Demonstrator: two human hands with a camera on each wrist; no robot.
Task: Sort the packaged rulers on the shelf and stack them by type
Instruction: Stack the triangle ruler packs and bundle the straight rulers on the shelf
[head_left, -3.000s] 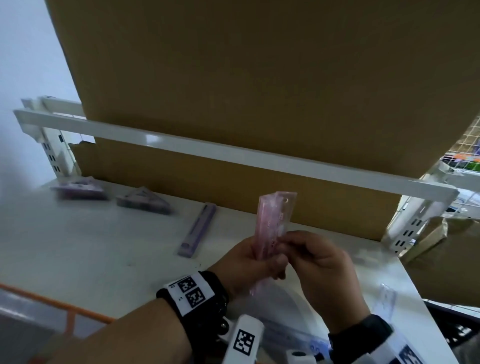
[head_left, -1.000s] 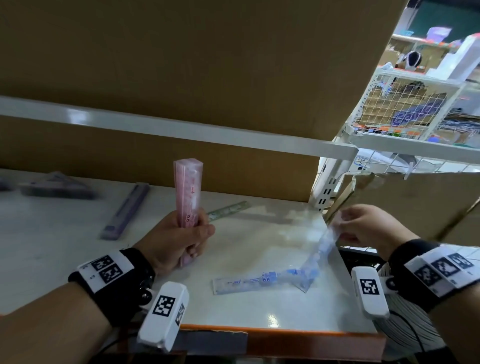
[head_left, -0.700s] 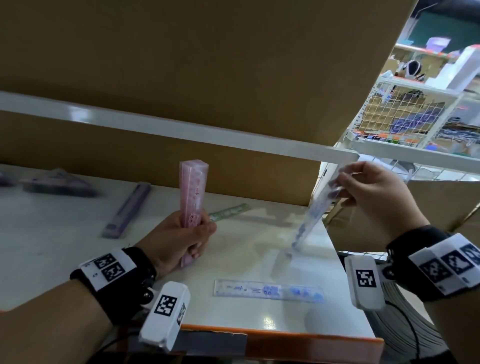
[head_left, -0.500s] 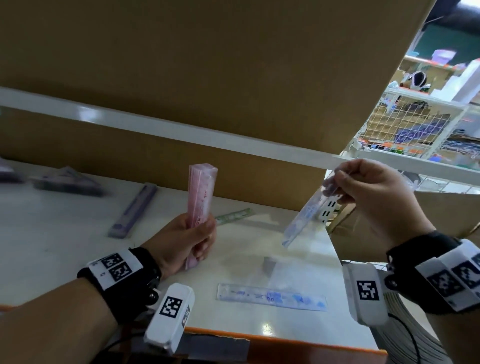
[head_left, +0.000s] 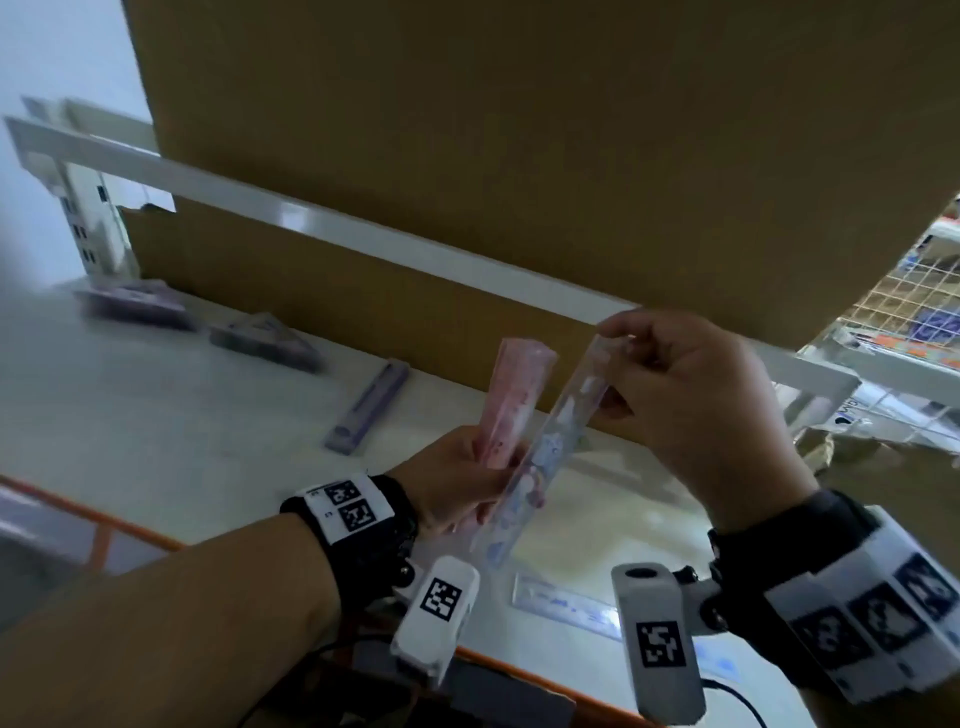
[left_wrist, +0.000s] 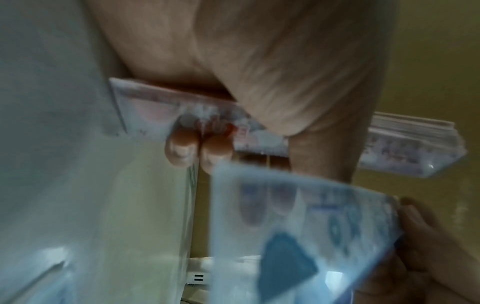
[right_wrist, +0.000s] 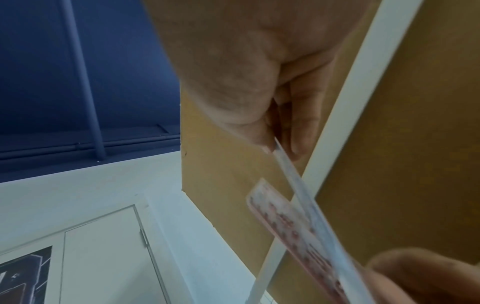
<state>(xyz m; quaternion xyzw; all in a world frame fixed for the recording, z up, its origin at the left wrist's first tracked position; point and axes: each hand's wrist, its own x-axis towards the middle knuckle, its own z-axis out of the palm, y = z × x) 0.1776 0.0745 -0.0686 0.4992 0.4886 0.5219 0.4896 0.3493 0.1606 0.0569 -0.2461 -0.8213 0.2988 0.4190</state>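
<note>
Lying blurred at far left on the white shelf (head_left: 130, 441) are purple packaged rulers (head_left: 265, 340). At centre, the left hand (head_left: 457, 483) grips a pink ruler stack (head_left: 511, 410) upright; just beside it, the right hand (head_left: 696, 410) pinches a clear blue-printed ruler (head_left: 550, 447) by its top. Print is unreadable; another ruler (head_left: 566, 605) lies partly hidden below.

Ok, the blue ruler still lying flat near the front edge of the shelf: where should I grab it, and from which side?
Take the blue ruler by its long edges near the left end, coming from above. It lies flat on the white shelf, so only a pinch across its narrow width works. Its right end is hidden behind the right hand's wrist camera, and both hands are full.
</note>
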